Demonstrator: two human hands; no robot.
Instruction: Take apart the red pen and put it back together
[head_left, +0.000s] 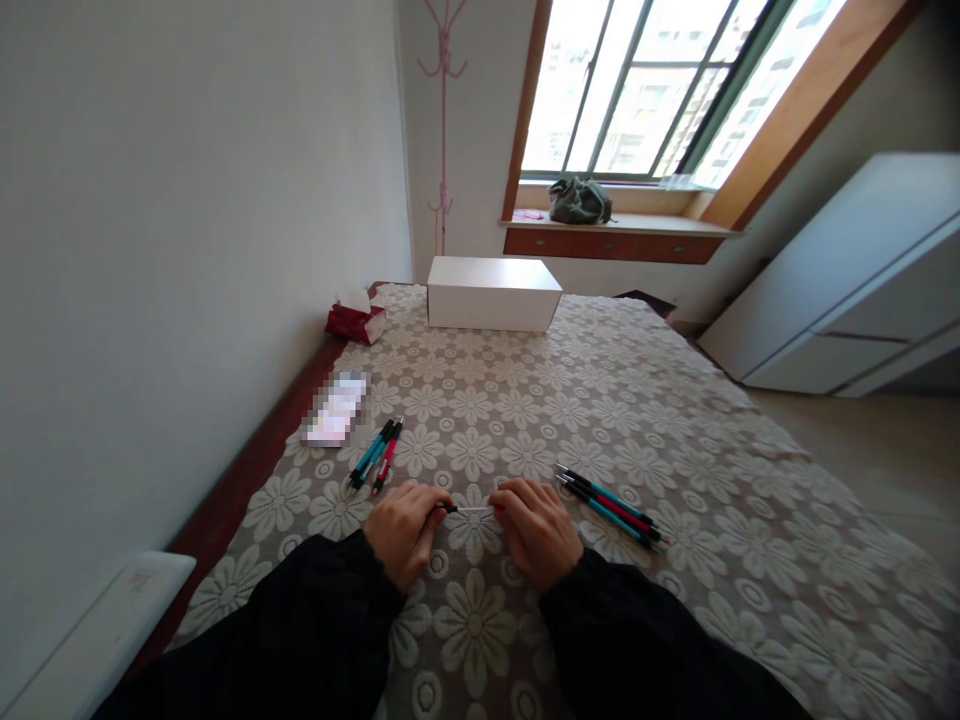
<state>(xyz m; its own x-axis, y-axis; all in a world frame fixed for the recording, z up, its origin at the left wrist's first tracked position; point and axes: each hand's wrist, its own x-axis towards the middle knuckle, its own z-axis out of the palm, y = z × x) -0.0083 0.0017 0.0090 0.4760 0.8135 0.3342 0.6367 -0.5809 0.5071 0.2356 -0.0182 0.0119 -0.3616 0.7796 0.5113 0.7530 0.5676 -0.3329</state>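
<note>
Both hands meet low over the near middle of the table, closed from either end on one slim pen. The left hand (405, 532) pinches the dark end and the right hand (536, 530) pinches the reddish end, so the pen (471, 510) lies with its long axis running left to right, just above the cloth. Only a thin, pale length of it shows between the fingertips; the rest is hidden inside the two grips. Dark sleeves cover both forearms.

Underneath lies a lace tablecloth (675, 450), beige, with a raised pattern of large daisy-like flowers. To the left of the hands lies a small bundle of pens (377, 455), teal and red with black tips, pointing away and slightly right. To the right lies another group of pens (609, 506), the same colours, slanting toward the near right.

Farther off, a plain white rectangular box (493, 293) sits at the far side of the table, with a red tissue pack (355, 322) to its left. A blurred flat card (337, 408) lies near the left edge.
</note>
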